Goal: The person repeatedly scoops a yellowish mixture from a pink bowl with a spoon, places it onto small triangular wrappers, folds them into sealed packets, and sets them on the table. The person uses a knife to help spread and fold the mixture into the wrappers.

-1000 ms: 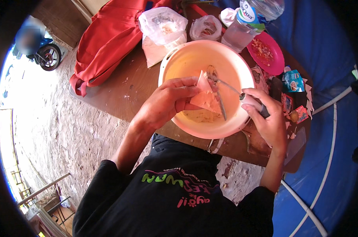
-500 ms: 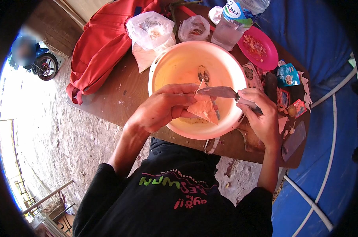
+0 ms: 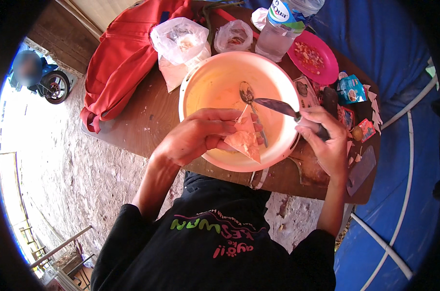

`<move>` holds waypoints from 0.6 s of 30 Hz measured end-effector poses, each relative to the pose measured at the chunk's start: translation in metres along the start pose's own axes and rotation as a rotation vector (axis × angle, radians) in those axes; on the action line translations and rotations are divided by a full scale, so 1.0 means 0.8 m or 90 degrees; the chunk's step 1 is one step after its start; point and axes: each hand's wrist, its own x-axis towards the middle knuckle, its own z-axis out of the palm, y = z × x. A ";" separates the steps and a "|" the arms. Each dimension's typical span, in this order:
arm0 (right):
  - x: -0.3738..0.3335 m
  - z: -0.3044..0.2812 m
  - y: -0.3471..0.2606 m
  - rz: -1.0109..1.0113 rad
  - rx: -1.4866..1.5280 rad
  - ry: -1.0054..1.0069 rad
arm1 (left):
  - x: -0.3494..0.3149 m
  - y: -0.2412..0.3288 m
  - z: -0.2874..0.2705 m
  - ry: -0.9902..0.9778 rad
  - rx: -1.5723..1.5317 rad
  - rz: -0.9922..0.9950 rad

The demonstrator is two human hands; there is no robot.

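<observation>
A pale triangular piece (image 3: 245,141) sits pinched in the left hand (image 3: 193,137) over the basin's (image 3: 277,80) six o'clock, the right hand (image 3: 325,140) clasps a knife (image 3: 278,105) at three, and a bottle (image 3: 274,44) with a lettered blue-green label (image 3: 284,18) stands at one.

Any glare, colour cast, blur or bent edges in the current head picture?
Head view: glare washes the ground at far left nearly white; the basin shows a warm orange tint; the pale pipe at right looks bowed; a round blurred patch sits by the motorcycle.
</observation>
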 end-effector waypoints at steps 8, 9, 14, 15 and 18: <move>0.005 0.023 -0.007 -0.081 -0.033 -0.056 | 0.001 -0.001 0.003 -0.011 -0.007 0.000; 0.004 0.023 -0.007 -0.084 -0.028 -0.052 | 0.002 -0.001 0.003 -0.019 -0.015 0.003; -0.001 0.029 -0.007 -0.049 -0.025 -0.045 | 0.006 -0.008 0.005 -0.015 -0.021 0.010; -0.002 0.029 -0.007 -0.044 -0.031 -0.043 | 0.007 -0.009 0.006 -0.016 -0.022 0.017; -0.003 0.027 -0.006 -0.108 -0.074 -0.023 | 0.003 -0.008 0.006 0.004 0.012 -0.001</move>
